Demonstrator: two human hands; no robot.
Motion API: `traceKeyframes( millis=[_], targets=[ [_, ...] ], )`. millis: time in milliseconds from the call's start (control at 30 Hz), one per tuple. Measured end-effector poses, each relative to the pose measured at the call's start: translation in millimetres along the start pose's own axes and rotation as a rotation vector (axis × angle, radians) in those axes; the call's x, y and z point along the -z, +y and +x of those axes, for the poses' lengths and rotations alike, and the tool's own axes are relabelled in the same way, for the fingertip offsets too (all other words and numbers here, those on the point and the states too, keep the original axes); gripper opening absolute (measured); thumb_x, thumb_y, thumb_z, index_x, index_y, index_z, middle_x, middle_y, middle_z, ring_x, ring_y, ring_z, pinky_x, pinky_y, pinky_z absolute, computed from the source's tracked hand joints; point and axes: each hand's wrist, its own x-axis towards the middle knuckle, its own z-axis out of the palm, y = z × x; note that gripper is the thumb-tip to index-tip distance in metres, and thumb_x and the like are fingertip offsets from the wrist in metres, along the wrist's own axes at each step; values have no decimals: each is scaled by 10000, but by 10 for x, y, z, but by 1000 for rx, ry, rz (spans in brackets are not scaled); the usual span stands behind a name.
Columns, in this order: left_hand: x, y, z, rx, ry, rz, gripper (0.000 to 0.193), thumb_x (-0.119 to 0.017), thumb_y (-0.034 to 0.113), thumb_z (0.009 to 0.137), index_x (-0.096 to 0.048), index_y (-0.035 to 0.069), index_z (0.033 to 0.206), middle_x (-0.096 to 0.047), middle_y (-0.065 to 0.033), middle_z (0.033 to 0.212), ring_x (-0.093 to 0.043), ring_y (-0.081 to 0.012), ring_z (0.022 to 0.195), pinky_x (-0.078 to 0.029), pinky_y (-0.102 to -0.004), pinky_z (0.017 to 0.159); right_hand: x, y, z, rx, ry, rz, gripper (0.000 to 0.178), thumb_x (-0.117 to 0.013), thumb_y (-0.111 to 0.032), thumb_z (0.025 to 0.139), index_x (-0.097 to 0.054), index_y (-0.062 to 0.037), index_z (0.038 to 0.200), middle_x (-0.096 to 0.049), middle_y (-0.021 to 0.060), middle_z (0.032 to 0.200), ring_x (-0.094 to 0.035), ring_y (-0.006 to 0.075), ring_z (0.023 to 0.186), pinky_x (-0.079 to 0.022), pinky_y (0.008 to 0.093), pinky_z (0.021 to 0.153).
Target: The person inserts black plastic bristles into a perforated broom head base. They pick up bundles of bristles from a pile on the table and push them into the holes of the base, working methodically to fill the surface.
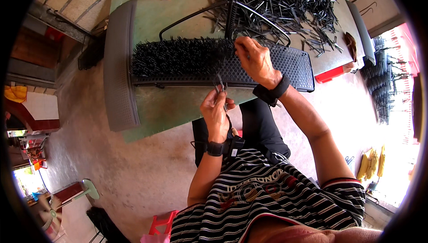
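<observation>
The left hand (215, 111) has thumb and fingers drawn together on a few slender dark strips (220, 84); the right hand (257, 62) is curled nearly closed, its fingertips at the edge of the bristly patch (178, 58), and whether they pinch a strip I cannot tell. The perforated black panel (287, 67) runs beneath the right hand and just beyond the left, over the tabletop (178, 107). It looks stiff and is probably best gripped by its bare rim, right of the right hand. The strips seem light, springy and somewhat slippery, so pinching one near its end should suit.
</observation>
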Motion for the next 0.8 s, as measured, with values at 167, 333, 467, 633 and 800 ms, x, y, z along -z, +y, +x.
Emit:
traceKeyframes(
  millis=[167, 333, 467, 633, 800],
  targets=[
    [-5, -1, -17, -6, 16, -28, 185, -577, 89, 889, -610, 10, 1053, -593, -33, 839, -562, -135, 633, -483, -292, 570, -8, -16, -20, -10, 38, 72, 124, -576, 3, 819, -543, -13, 937, -588, 186, 760, -589, 382, 667, -479, 402, 539],
    [-6, 2, -18, -15, 19, -43, 183, -580, 89, 887, -610, 5, 1047, -593, -37, 831, -563, -138, 635, -484, -294, 569, -15, 8, -32, -23, 45, 51, 114, -574, 7, 817, -537, -11, 923, -594, 188, 771, -594, 383, 676, -485, 398, 543],
    [16, 1, -16, -26, 10, -56, 175, -582, 94, 887, -613, 4, 1034, -590, -39, 825, -561, -139, 631, -482, -294, 565, -2, -16, -19, -19, 79, 57, 115, -574, 4, 817, -539, -15, 925, -590, 188, 769, -591, 388, 674, -481, 401, 539],
    [38, 4, -8, -32, 26, -59, 165, -581, 90, 887, -615, 3, 1022, -589, -41, 823, -560, -142, 629, -482, -295, 562, -7, -13, -27, -1, 38, -2, 123, -576, 2, 814, -541, -22, 929, -557, 176, 720, -568, 388, 636, -459, 418, 514],
    [13, 13, -20, -19, 26, -51, 159, -585, 86, 881, -613, 8, 1016, -591, -41, 827, -567, -144, 635, -484, -295, 566, -35, 71, -65, 47, -57, -121, 87, -568, -62, 836, -561, -41, 920, -530, 159, 679, -552, 375, 596, -441, 430, 491]
  ],
)
